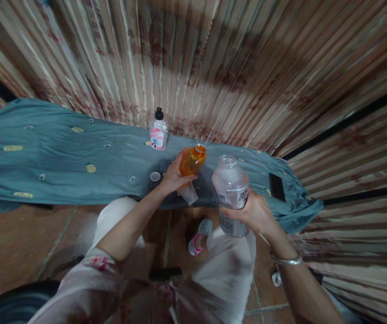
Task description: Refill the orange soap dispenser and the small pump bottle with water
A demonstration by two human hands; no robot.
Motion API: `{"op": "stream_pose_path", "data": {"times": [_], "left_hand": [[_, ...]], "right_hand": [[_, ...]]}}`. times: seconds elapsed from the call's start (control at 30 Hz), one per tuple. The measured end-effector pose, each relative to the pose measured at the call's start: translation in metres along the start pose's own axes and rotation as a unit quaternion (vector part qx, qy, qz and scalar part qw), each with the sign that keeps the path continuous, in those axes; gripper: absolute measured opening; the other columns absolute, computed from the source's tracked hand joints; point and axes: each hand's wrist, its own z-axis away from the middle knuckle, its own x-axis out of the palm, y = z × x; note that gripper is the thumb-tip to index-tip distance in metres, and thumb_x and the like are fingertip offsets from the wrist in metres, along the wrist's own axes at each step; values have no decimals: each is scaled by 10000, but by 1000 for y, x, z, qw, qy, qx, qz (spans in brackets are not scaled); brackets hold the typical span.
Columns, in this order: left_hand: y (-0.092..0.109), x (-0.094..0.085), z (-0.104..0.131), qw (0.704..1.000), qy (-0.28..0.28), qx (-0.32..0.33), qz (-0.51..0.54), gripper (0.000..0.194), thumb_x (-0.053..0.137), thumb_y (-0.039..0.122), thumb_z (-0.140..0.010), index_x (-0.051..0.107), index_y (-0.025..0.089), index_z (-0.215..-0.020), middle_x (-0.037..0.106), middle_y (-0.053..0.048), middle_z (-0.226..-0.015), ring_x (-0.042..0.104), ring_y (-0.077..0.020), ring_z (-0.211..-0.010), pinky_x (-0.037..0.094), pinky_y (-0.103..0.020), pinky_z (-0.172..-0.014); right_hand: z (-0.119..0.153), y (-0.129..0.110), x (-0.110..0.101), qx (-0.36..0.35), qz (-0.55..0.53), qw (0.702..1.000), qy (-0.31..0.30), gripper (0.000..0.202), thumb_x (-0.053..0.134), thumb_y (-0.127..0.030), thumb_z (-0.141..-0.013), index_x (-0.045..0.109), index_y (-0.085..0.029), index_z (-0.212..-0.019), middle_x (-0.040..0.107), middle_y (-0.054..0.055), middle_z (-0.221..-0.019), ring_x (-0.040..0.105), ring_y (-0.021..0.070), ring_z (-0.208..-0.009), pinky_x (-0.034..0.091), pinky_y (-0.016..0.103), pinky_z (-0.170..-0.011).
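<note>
Fingers (188, 178) curled round two uncapped bottles, one in each hand

The left hand (175, 177) has its fingers closed around an orange bottle (190, 164), gripping it by the body. This bottle is held over the table (58, 157), its open mouth leaning toward the right; whether the colour belongs to the plastic or to what is inside, I cannot tell. The right hand (255, 209), with a silver bangle (286, 259) at its wrist, has its fingers wrapped round the lower body of a larger clear bottle (229, 180) with dark print. That one is near the table's front edge, close to the orange bottle but not touching it, with its neck open.

A small whitish cap (155, 176) lies on the table just left of the left hand, and a pale, crumpled piece (188, 193), perhaps tissue, shows below it. Behind stands an upright bottle with a black top and pink label (158, 137). A dark smartphone (277, 187) lies at the right end of the teal, pineapple-print cloth (102, 180), and pleated curtains (180, 54) hang behind.
</note>
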Motion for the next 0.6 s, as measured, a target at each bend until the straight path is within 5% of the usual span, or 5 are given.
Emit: {"op": "stream_pose_path", "data": {"times": [0.2,0.6], "left_hand": [[11,-5,3,999,-12,-45,17,1305,1042,390,-673,345,227,-1764,624,-171,-1679,609,-430,-1561,393,-637,-1393],[30,-16,-6,999,-45,-12,20,1292,1076,432,-633,413,245,-1726,654,-145,-1645,634,-403,-1542,457,-554,-1368]], "right_hand": [[-4,-2,3,17,-21,1000,-11,615,853,-581,-600,670,-243,-1081,863,105,-945,833,400,-934,594,400,-705],[-23,-3,6,7,-53,998,28,759,852,-636,-604,691,-197,-1202,865,117,-967,827,406,-942,601,410,-729]]}}
